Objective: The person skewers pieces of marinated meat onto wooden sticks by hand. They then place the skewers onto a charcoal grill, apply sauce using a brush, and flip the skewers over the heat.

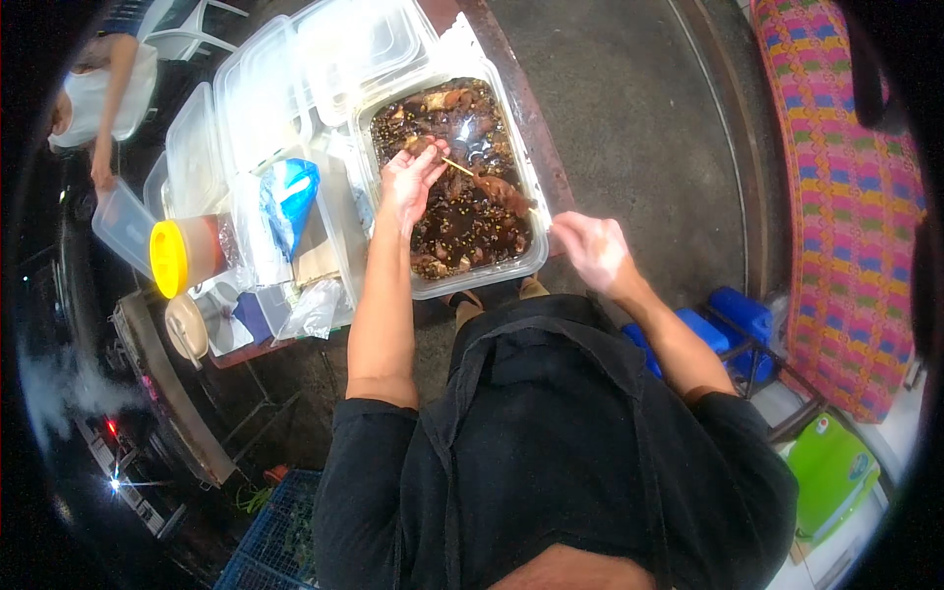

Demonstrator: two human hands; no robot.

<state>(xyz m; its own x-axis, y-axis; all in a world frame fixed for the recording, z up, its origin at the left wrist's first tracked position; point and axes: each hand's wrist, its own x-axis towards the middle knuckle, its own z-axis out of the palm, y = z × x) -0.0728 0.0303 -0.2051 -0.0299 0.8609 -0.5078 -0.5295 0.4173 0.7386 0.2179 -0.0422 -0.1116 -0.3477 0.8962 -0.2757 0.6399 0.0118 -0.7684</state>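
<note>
A large clear plastic tub (542, 262) holds pieces of meat in dark marinade (472, 228) dotted with pale seeds or spices. Above it, my left hand (409, 181) pinches a piece of brown meat (422, 145). One end of a thin wooden skewer (459, 167) meets that piece; whether it pierces it is hidden by my fingers. Another strip of meat (501, 193) is threaded along the skewer's middle. Just past the tub's right rim, my right hand (596, 251) grips the skewer's other end between the fingertips.
Left of the tub stand plastic containers (195, 147), a yellow-lidded jar (169, 258) and a blue-and-white bag (291, 199). Another person's hand (102, 173) is by a clear container (122, 221). Smoke rises near a metal trough (169, 398) at lower left. Right are blue containers (697, 332) and patterned cloth (844, 214).
</note>
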